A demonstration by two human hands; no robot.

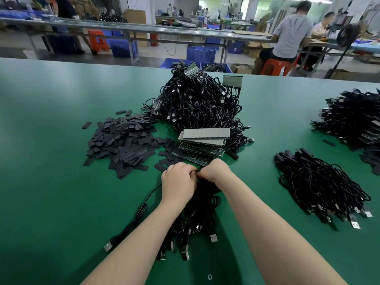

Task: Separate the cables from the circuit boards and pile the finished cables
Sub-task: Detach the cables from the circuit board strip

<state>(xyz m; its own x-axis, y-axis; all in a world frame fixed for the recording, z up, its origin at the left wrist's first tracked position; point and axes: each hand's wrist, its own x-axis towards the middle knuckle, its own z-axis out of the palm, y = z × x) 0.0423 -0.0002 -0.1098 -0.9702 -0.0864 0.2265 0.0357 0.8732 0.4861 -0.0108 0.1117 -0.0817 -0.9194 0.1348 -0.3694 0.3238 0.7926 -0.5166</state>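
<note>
Hands (197,175) pinch black cables (197,212) beside stacked circuit boards (202,146).

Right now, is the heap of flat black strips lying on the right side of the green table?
No, the heap of flat black strips lies left of the big tangled cable pile, on the left part of the green table.
</note>
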